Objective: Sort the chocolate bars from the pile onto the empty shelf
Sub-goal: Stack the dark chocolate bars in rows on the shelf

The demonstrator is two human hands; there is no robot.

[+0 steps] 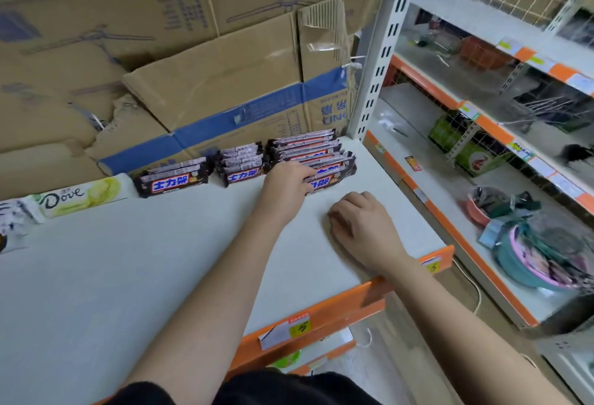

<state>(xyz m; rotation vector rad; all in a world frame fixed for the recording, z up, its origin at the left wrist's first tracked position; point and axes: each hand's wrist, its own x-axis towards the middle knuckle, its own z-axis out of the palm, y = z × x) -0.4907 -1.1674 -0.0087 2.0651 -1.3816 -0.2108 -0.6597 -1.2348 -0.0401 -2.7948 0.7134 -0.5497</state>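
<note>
Dark-wrapped chocolate bars stand in three stacks along the back of a white shelf [128, 260]: a left stack [172, 179], a middle stack [240, 163] and a taller right stack [308, 147]. My left hand [284, 187] reaches to the front of the right stack, its fingers touching the lowest bars [334, 176]; whether it grips one is hidden. My right hand [360, 219] rests on the shelf surface with its fingers curled under, holding nothing visible. A pale green Dove bar [80, 195] lies at the left.
Flattened cardboard boxes [193, 67] lean behind the shelf. A white slotted upright [382, 47] stands at the right corner. Beyond it, orange-edged shelves [450, 211] hold bowls and small goods. An orange price rail [321, 311] runs along the shelf's front edge.
</note>
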